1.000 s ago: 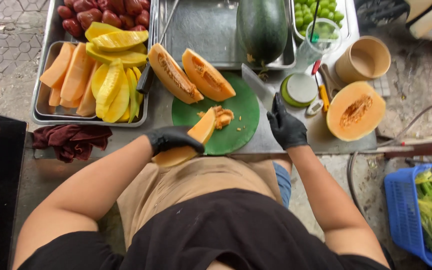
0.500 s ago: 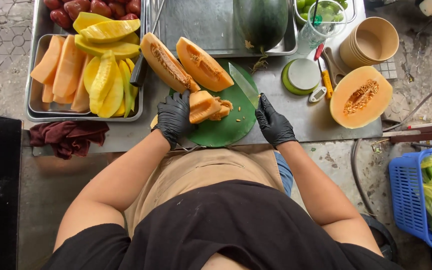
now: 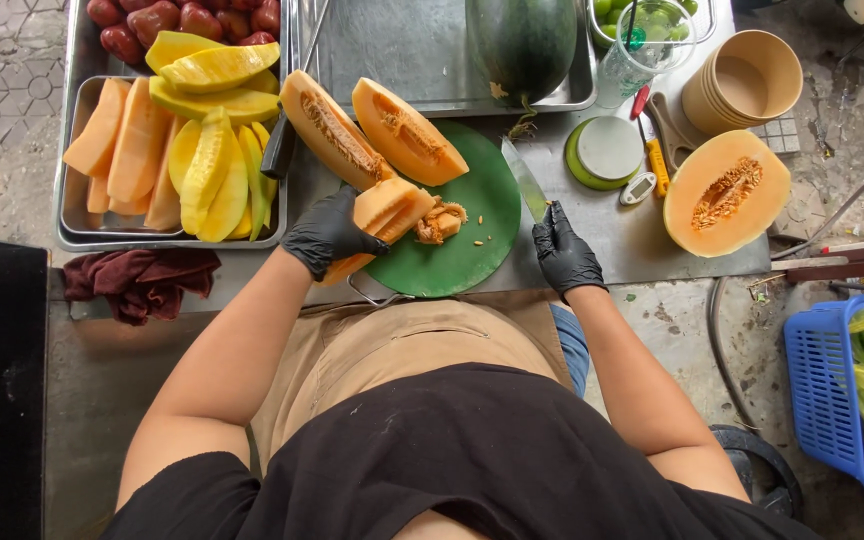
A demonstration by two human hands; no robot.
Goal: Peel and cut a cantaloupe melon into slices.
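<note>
A cantaloupe wedge (image 3: pixel 377 215) is gripped by the gloved left hand (image 3: pixel 327 235) over the green cutting board (image 3: pixel 472 250); a knife (image 3: pixel 525 180) is clasped in the right hand (image 3: pixel 564 250). The flesh is judged soft and slippery, so the firm rind is the better hold.

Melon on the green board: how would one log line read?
left hand: holds melon wedge | right hand: grips knife | scooped seeds: on green board

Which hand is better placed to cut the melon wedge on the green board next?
Right. The right hand grips the knife just beside the melon wedge, while the left hand is busy steadying it.
</note>
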